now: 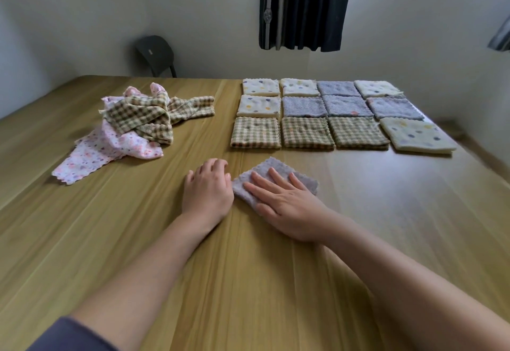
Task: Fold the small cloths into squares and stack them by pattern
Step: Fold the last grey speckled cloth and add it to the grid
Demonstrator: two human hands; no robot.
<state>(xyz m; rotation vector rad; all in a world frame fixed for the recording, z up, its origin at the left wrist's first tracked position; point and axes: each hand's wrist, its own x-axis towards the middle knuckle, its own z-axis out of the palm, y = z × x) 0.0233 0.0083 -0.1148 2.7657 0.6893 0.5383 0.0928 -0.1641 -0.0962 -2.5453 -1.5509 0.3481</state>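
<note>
A folded lilac cloth lies on the wooden table in front of me. My right hand presses flat on it with straight fingers. My left hand rests on the table just left of the cloth, fingers loosely curled, holding nothing. Beyond, folded squares lie in rows: green-checked cloths, lilac cloths and cream dotted cloths. An unfolded heap at the left holds checked cloths and pink flowered cloths.
A dark chair stands behind the table's far edge. A dark curtain hangs on the back wall. The table's right edge runs close past the cream dotted square.
</note>
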